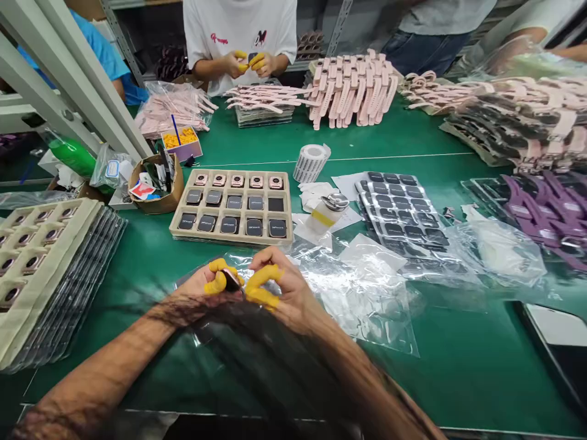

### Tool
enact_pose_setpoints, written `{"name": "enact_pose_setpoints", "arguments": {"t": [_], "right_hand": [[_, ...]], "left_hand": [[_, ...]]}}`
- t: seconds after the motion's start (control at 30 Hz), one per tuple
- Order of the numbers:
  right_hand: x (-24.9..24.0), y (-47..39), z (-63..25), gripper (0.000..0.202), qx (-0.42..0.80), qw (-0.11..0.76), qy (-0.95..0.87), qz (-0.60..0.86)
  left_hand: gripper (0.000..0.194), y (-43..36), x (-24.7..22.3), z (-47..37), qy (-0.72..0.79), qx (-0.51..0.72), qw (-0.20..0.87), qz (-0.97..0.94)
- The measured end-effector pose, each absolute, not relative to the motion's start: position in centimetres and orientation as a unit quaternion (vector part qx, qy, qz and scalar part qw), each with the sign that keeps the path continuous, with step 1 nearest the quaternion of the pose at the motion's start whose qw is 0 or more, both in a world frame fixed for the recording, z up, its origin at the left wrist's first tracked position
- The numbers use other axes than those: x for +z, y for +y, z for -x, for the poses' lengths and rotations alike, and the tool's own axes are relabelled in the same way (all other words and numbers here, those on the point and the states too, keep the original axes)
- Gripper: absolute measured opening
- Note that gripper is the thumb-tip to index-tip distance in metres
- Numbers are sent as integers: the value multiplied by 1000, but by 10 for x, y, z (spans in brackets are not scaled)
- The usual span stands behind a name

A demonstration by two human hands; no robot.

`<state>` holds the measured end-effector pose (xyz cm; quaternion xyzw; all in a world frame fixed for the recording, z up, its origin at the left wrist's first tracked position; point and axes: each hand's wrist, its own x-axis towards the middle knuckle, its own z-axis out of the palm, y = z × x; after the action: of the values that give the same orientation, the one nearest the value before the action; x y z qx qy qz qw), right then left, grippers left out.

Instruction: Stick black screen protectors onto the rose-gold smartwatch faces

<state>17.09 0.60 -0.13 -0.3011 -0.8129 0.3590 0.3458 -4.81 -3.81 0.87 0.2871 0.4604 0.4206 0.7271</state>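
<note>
My left hand (213, 284), with yellow finger covers, grips a small dark watch case (230, 280) with a pinkish edge. Close to its right side is my right hand (279, 284); its covered thumb and forefinger are curled toward the case, and whether they pinch something small cannot be made out. Just beyond both hands lies a beige tray (290, 214) of square compartments, holding pink-framed watch cases in the back row and dark square ones in front. One compartment (276, 205) at the right of the middle row has no case. Strands of hair blur the view below the hands.
Stacked trays (68, 287) stand at left, beside a cardboard box (177, 183). A label roll (312, 164), a pump bottle (326, 214), clear plastic (367, 299) and a sheet of dark squares (403, 211) lie centre and right. Pink straps (353, 85) and a person (241, 36) are across the table.
</note>
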Motion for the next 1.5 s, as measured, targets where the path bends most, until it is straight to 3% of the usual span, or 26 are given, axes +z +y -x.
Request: {"name": "enact_pose_setpoints", "arguments": {"t": [0.07, 0.17, 0.33, 0.43, 0.63, 0.83, 1.0, 1.13, 1.2, 1.33, 1.4, 1.5], "right_hand": [[9, 9, -182, 13, 429, 265, -809, 303], [7, 19, -196, 14, 349, 156, -849, 365], [-14, 32, -210, 21, 182, 238, -836, 460], [-19, 34, -216, 13, 100, 227, -833, 495], [-15, 20, -182, 14, 228, 384, -836, 320], [-25, 7, -137, 18, 147, 346, -852, 364], [-27, 13, -136, 16, 165, 342, -851, 362], [-18, 18, -155, 11, 72, 363, -834, 410], [-17, 14, -172, 23, 89, 360, -847, 380], [-30, 8, -191, 49, 224, 236, -908, 262], [-38, 8, -188, 46, 222, 221, -911, 268], [-45, 11, -176, 23, 207, 253, -894, 307]], "left_hand": [[57, -34, 6, 51, 499, 467, 667, -296], [66, -27, 2, 56, 551, 507, 581, -319], [71, -22, -1, 60, 569, 493, 582, -307], [74, -24, -4, 59, 569, 475, 594, -314], [64, -30, -14, 54, 575, 429, 580, -386], [56, -31, -14, 50, 564, 411, 584, -414], [52, -30, -11, 48, 545, 409, 606, -410], [62, -23, -13, 53, 545, 425, 622, -368], [66, -19, -13, 58, 525, 434, 646, -344], [69, -15, -13, 64, 477, 457, 682, -314], [70, -16, -12, 64, 467, 463, 690, -303], [73, -17, -9, 63, 470, 464, 692, -292]]}}
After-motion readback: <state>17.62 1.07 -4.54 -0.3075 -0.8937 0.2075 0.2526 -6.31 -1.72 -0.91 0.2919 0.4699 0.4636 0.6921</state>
